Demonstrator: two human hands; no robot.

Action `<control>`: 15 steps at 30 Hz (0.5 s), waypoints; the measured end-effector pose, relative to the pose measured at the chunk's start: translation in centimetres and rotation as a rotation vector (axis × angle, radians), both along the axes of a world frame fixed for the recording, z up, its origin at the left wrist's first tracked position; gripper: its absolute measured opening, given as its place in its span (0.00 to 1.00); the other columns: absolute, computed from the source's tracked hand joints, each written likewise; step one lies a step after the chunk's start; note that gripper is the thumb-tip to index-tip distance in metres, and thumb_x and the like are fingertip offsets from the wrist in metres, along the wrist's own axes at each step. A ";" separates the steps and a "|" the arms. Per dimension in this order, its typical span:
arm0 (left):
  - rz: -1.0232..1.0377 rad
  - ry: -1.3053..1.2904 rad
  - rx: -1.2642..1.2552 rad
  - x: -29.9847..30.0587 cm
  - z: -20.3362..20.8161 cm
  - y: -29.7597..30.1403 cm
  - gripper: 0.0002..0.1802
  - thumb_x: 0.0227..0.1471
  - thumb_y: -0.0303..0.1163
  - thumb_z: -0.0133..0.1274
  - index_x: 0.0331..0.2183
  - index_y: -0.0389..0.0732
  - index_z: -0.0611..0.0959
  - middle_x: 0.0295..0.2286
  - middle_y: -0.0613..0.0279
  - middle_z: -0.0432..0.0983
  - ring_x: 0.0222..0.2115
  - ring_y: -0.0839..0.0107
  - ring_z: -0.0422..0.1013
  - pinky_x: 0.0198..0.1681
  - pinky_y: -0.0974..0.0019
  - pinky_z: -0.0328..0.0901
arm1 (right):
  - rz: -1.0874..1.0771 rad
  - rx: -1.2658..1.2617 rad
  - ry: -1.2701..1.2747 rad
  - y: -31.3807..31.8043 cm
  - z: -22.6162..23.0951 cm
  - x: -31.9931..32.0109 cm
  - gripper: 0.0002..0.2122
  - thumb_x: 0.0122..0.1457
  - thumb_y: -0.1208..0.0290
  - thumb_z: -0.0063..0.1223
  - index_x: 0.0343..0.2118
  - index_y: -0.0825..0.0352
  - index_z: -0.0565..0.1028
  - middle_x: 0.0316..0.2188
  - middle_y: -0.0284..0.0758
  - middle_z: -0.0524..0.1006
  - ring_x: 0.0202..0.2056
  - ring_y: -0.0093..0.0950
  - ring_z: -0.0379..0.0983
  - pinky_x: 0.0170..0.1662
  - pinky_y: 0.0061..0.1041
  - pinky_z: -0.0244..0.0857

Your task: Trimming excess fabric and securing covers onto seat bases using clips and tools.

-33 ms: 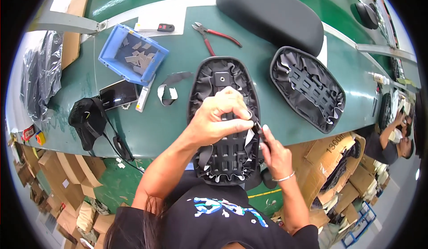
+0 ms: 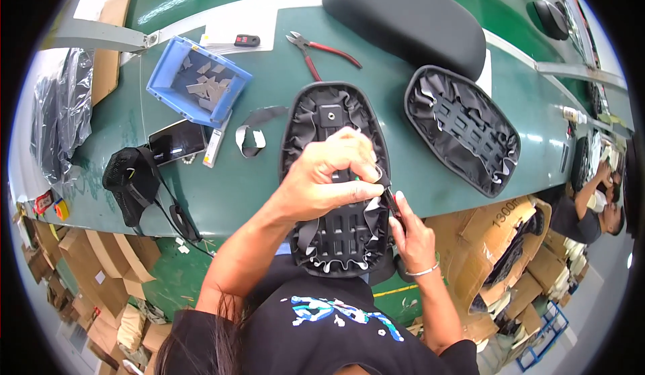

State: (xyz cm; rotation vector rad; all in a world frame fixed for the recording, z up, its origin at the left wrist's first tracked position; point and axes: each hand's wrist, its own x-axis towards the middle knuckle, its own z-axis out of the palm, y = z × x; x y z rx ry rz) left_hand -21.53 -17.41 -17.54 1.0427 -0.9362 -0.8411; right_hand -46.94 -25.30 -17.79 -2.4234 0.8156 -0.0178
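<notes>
A black seat (image 2: 336, 237) lies underside up in front of me, its cover gathered in folds around a ribbed plastic base. Over its right half is my left hand (image 2: 336, 173), thumb and fingers pinched on something I cannot make out, near a small loop at the seat's right edge. My right hand (image 2: 411, 232) is closed around a slim dark tool (image 2: 390, 204) whose tip reaches toward the left fingertips; its exact kind is hidden. Beyond the seat rest red-handled cutting pliers (image 2: 324, 51). To the right lies a second upturned seat (image 2: 463, 132).
A large black padded seat (image 2: 403, 22) lies at the back. On the left are a blue bin (image 2: 161, 79) with flat pieces, a phone (image 2: 178, 142), a black cap (image 2: 127, 180) and a curled strip (image 2: 252, 148). A cardboard box (image 2: 457, 247) stands at right, near another person (image 2: 588, 217).
The view has shifted slightly. My right hand and the dark tool sit a little lower against the seat's edge, while my left hand keeps its pinch.
</notes>
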 end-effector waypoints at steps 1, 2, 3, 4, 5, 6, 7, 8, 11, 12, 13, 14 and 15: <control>-0.023 -0.021 -0.013 0.2 1.2 -0.2 0.09 0.38 0.26 0.65 0.24 0.37 0.80 0.25 0.62 0.76 0.35 0.65 0.72 0.44 0.63 0.63 | -0.041 0.039 0.014 1.1 0.0 -1.1 0.26 0.57 0.69 0.54 0.59 0.55 0.63 0.20 0.38 0.71 0.18 0.39 0.70 0.21 0.36 0.66; -0.062 -0.097 -0.046 0.8 2.8 -0.3 0.09 0.38 0.26 0.65 0.23 0.36 0.79 0.24 0.62 0.76 0.35 0.63 0.73 0.42 0.60 0.65 | -0.076 0.084 0.018 2.1 0.2 -2.0 0.26 0.57 0.70 0.54 0.60 0.55 0.62 0.21 0.38 0.72 0.19 0.39 0.70 0.21 0.36 0.66; -0.096 -0.023 -0.053 0.9 4.4 0.1 0.09 0.37 0.26 0.65 0.22 0.37 0.79 0.24 0.62 0.76 0.35 0.62 0.74 0.42 0.58 0.66 | -0.088 0.063 0.078 3.3 0.5 -2.9 0.27 0.56 0.70 0.54 0.60 0.56 0.62 0.20 0.38 0.71 0.19 0.39 0.70 0.21 0.36 0.66; -0.131 0.052 -0.064 0.9 5.6 0.2 0.09 0.37 0.26 0.65 0.21 0.38 0.79 0.23 0.61 0.76 0.34 0.60 0.76 0.43 0.56 0.67 | -0.122 0.047 0.074 4.2 0.3 -3.8 0.27 0.56 0.70 0.54 0.59 0.56 0.63 0.20 0.37 0.70 0.18 0.38 0.70 0.20 0.36 0.65; -0.155 0.058 -0.086 1.1 6.8 0.6 0.12 0.36 0.27 0.66 0.18 0.40 0.76 0.20 0.62 0.73 0.33 0.59 0.76 0.48 0.47 0.63 | -0.135 0.026 0.087 5.1 0.4 -4.6 0.27 0.56 0.70 0.55 0.59 0.56 0.63 0.20 0.37 0.70 0.18 0.38 0.69 0.20 0.36 0.65; -0.178 0.057 -0.104 1.6 7.6 1.2 0.15 0.35 0.27 0.66 0.15 0.42 0.73 0.17 0.62 0.71 0.32 0.59 0.77 0.52 0.38 0.59 | -0.147 0.008 0.094 6.0 0.5 -5.1 0.27 0.55 0.70 0.55 0.59 0.56 0.63 0.20 0.37 0.69 0.17 0.38 0.69 0.20 0.36 0.64; -0.172 0.111 -0.235 1.8 7.8 1.7 0.15 0.39 0.29 0.64 0.15 0.44 0.71 0.16 0.63 0.69 0.30 0.60 0.77 0.51 0.29 0.57 | -0.133 -0.045 0.132 6.9 0.4 -6.0 0.27 0.55 0.69 0.56 0.59 0.55 0.63 0.20 0.37 0.67 0.16 0.38 0.68 0.19 0.37 0.64; -0.003 0.245 -0.180 0.4 9.6 3.0 0.14 0.44 0.28 0.60 0.16 0.44 0.71 0.16 0.64 0.68 0.27 0.62 0.75 0.49 0.26 0.57 | -0.145 -0.041 0.124 7.8 0.6 -6.6 0.27 0.55 0.69 0.56 0.59 0.55 0.63 0.20 0.37 0.67 0.16 0.38 0.68 0.19 0.37 0.64; 0.183 0.737 -0.451 1.3 10.7 7.4 0.08 0.52 0.24 0.49 0.22 0.40 0.71 0.20 0.56 0.72 0.21 0.59 0.74 0.35 0.36 0.69 | -0.210 0.001 0.260 11.3 1.6 -9.0 0.27 0.56 0.70 0.55 0.59 0.57 0.63 0.20 0.37 0.69 0.19 0.41 0.69 0.21 0.37 0.64; -0.043 0.967 -0.513 3.8 11.3 9.3 0.10 0.54 0.23 0.47 0.21 0.40 0.68 0.22 0.58 0.66 0.22 0.61 0.74 0.21 0.57 0.72 | -0.263 0.022 0.252 12.9 1.5 -10.0 0.26 0.55 0.70 0.55 0.59 0.57 0.64 0.21 0.38 0.69 0.19 0.41 0.69 0.22 0.40 0.63; 0.112 1.005 -0.648 3.8 11.9 10.2 0.09 0.55 0.21 0.44 0.23 0.39 0.68 0.23 0.59 0.60 0.23 0.64 0.73 0.14 0.74 0.66 | -0.291 0.069 0.269 13.6 1.7 -10.2 0.26 0.55 0.70 0.55 0.58 0.58 0.64 0.24 0.39 0.71 0.21 0.42 0.70 0.24 0.39 0.65; 0.129 0.930 -0.549 3.9 10.6 11.3 0.05 0.55 0.21 0.44 0.27 0.35 0.70 0.22 0.59 0.58 0.23 0.70 0.70 0.15 0.80 0.62 | -0.326 0.109 0.290 14.0 1.5 -10.6 0.26 0.56 0.71 0.55 0.58 0.59 0.64 0.26 0.40 0.74 0.24 0.43 0.72 0.27 0.38 0.67; 0.394 0.731 -0.167 3.7 8.8 13.2 0.03 0.57 0.22 0.44 0.31 0.33 0.72 0.25 0.61 0.61 0.24 0.74 0.68 0.20 0.80 0.62 | -0.388 0.114 0.120 13.8 1.1 -10.7 0.25 0.56 0.71 0.54 0.58 0.61 0.65 0.27 0.41 0.74 0.23 0.42 0.72 0.27 0.37 0.67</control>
